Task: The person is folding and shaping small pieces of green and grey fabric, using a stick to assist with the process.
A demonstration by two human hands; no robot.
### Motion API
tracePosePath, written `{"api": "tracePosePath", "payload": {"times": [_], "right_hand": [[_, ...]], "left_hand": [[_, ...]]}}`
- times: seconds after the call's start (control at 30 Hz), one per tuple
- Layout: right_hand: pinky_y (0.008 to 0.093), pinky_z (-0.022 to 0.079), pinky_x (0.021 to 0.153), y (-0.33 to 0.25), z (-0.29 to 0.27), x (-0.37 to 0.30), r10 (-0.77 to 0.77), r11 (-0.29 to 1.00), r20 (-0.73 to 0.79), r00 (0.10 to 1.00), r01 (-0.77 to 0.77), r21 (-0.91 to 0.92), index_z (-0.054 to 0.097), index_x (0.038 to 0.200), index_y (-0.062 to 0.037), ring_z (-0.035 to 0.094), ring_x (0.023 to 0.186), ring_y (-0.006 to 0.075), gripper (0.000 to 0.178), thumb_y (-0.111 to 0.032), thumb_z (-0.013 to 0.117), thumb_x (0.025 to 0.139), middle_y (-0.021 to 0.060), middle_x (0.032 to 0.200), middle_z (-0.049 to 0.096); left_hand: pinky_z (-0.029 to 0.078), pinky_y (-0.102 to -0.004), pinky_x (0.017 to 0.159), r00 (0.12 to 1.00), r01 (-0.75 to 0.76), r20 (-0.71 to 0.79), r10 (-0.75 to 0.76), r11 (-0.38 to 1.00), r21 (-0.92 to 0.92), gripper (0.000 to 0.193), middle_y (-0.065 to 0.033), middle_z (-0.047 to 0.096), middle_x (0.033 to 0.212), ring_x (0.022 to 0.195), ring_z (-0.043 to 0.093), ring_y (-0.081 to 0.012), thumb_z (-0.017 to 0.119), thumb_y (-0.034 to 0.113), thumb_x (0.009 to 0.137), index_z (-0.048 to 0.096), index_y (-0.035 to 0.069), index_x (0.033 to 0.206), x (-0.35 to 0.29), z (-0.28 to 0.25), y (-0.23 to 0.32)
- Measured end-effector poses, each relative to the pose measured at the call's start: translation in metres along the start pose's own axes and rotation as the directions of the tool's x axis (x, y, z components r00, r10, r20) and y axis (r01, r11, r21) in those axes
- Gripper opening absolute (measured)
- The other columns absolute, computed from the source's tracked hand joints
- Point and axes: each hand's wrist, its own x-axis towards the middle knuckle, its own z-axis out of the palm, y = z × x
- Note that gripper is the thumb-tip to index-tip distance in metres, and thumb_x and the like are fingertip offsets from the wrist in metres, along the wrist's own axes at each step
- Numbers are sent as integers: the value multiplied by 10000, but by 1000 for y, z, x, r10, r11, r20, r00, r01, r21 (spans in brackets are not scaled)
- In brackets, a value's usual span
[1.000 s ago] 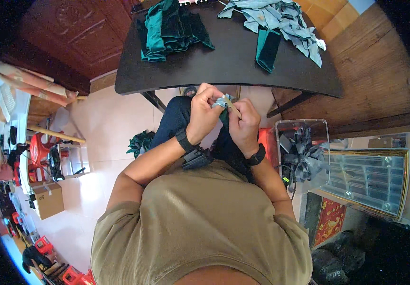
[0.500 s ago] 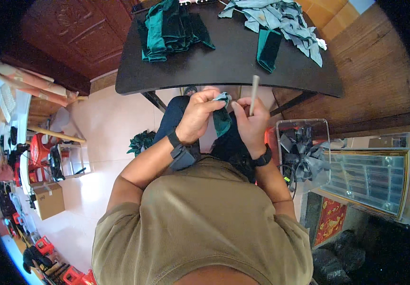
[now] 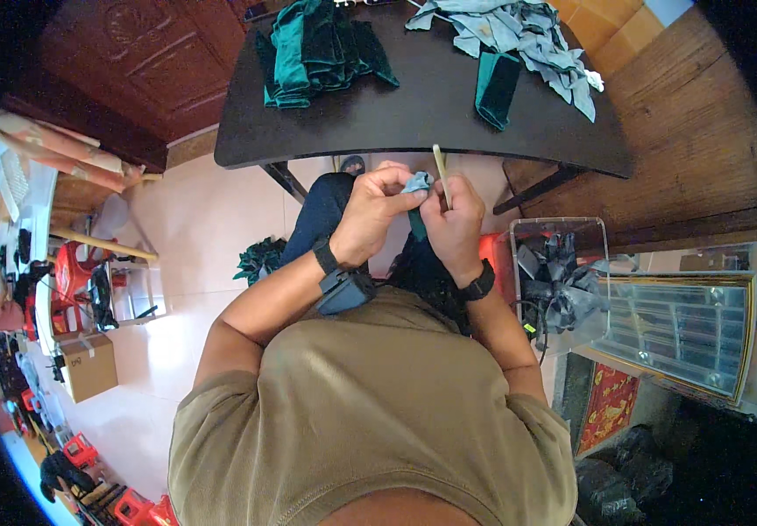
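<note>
Above my lap, my left hand (image 3: 363,219) pinches a small piece of green velvet cloth (image 3: 417,181), its grey-blue reverse side bunched up at the fingertips. Its dark green part hangs below, partly covered by my right hand (image 3: 455,230). That hand is closed round a thin pale stick (image 3: 439,161), which points up and leans slightly left. The right thumb and fingertips are right beside the bunched cloth; whether they also grip it is hidden.
On the dark table (image 3: 308,140) lie a pile of green velvet pieces (image 3: 321,53), one folded green piece (image 3: 496,88) and a heap of grey-blue cloth strips (image 3: 519,31). A clear bin (image 3: 562,285) with dark scraps stands at my right; green cloth (image 3: 262,260) lies on the floor at left.
My right hand has moved left, up against the cloth. The stick has come with it and now tilts left. Less of the hanging green part shows.
</note>
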Motion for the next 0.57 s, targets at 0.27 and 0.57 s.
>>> {"api": "tracePosePath", "payload": {"times": [0.27,0.57], "right_hand": [[379,404,514,-3,-5,-1,-43,999,64,997,42,27,468,724,-15,525,584,311,127,4,592,710,132,650,485],[289,420,549,-5,-6,-3,-65,987,89,994,51,152,543,866,-2,512,578,203,122,-31,609,768,94,692,544]], "left_hand": [[372,-230,789,936,196,319,-148,973,-124,159,15,571,923,859,504,-84,596,152,848,639,8,900,4,-13,-6],[427,-223,709,956,228,226,-186,958,-177,251,-9,643,868,760,558,-81,545,254,891,640,35,967,8,-22,-1]]}}
